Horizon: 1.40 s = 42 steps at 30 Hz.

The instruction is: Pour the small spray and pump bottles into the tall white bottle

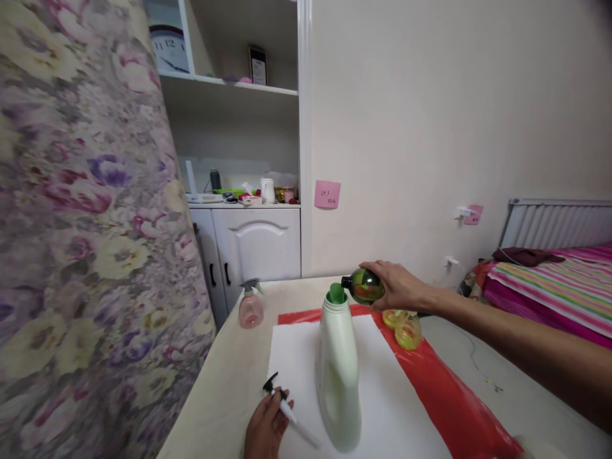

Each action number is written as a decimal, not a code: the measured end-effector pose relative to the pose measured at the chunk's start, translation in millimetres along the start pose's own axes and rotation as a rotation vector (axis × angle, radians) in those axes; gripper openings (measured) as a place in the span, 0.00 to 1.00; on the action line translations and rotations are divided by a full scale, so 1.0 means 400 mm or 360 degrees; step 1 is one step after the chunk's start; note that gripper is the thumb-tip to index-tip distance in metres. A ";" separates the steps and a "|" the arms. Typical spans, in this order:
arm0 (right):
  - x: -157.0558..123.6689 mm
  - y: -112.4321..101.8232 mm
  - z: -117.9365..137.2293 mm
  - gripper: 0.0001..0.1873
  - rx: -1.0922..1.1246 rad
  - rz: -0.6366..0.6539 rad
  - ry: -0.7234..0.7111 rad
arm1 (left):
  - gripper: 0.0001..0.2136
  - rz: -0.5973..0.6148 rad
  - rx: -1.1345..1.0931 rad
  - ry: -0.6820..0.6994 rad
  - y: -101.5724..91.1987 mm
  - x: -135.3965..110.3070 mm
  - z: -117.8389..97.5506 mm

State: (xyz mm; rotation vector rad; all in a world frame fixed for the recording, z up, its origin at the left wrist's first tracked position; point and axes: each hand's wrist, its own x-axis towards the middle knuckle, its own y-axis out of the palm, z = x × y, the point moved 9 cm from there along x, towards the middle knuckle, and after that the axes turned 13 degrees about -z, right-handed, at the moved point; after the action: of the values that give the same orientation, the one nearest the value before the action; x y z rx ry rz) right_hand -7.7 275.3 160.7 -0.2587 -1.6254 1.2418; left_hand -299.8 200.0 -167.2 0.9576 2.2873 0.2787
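Observation:
My right hand (389, 284) grips a dark green bottle (367, 285), tipped nearly sideways with its black neck at the mouth of a tall pale green jug (340, 376). A green spout (336, 293) shows in the jug's opening, beside the bottle's neck. Whether liquid is flowing I cannot tell. Lower left, my left hand (266, 424) is closed around a pump dispenser top (285, 407) with a black head and a white tube pointing down to the right. The jug stands upright on a white sheet (291, 357).
A pink spray bottle (251, 309) stands at the table's left. Yellow transparent bottles (406, 328) are at the right, on a red plastic sheet (440, 389) under the white one. A floral curtain (95, 223) hangs close on the left; a cabinet (262, 239) stands behind.

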 end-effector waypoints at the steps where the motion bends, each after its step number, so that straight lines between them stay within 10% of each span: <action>1: 0.002 0.000 0.002 0.47 -0.0017 0.0002 -0.0011 | 0.09 -0.0007 -0.0001 -0.0003 -0.001 0.001 0.001; 42: 0.040 -0.026 0.071 0.46 -0.0516 0.0149 -0.0313 | 0.05 -0.0013 -0.0063 0.0025 0.012 -0.024 -0.015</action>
State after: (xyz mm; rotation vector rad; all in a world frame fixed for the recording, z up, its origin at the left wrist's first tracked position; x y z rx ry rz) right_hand -33.7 265.0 180.2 -0.4290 -2.0063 1.0950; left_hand -295.7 197.0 -156.0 0.9292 2.2907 0.3277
